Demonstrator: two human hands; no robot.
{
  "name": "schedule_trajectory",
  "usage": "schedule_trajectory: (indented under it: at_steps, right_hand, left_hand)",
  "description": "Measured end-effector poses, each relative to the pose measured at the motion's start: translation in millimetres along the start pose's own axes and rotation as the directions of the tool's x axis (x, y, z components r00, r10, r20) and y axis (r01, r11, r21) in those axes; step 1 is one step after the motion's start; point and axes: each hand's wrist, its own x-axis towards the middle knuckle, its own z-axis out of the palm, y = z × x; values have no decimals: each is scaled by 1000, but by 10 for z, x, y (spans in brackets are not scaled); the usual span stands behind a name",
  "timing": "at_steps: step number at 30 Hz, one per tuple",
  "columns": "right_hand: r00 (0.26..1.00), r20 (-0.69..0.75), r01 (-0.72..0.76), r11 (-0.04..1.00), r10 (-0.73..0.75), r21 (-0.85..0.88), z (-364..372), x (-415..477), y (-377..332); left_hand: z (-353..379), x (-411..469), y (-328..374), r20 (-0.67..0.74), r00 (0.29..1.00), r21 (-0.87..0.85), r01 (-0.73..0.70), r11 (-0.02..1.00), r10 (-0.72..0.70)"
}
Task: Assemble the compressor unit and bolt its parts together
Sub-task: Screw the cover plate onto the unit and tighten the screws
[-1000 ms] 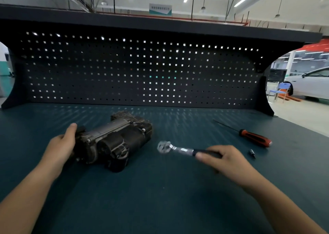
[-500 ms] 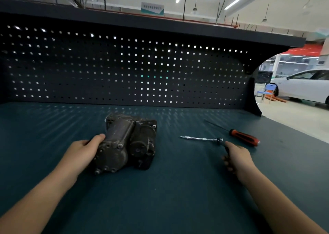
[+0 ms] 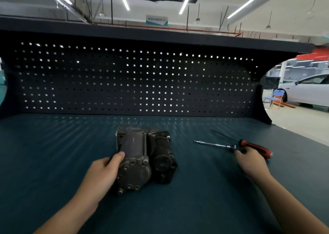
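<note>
Seemingly heavy and rigid, the compressor [image 3: 142, 155] sits on the tabletop [image 3: 53, 153], left hand [image 3: 101, 173] gripping its near casing, a sound hold, while the right hand [image 3: 251, 160] curls fingers round the ratchet [image 3: 215, 145].

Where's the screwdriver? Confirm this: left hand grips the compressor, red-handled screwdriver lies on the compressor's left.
Not quite. The head view shows the red-handled screwdriver lying on the compressor's right, behind the ratchet in the right hand. The left hand does grip the compressor.
</note>
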Motion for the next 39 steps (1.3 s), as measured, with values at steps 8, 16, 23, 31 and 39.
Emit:
schedule_trajectory:
  at_steps: [8,16,23,31,39]
  right_hand:
    - [996,85,54,900,-20,-432,-60,-149,-61]
    - [784,179,510,781,-594,360,310,-1002,-702]
    - [702,39,689,692,-711,217,280,-1116,-719]
    - [703,89,669,698,-706,256,113,-1071,-580]
    - [779,43,609,771,-626,185,358,-959,-626]
  left_hand:
    - [232,-80,11,14,999,73,-47,996,46]
    - [266,-50,39,11,1000,77,-30,997,29]
    - [248,-164,43,59,998,16,-35,999,34]
    - [274,-275,11,122,989,69,-96,993,87]
    - [501,1,71,80,989,206,-136,969,122]
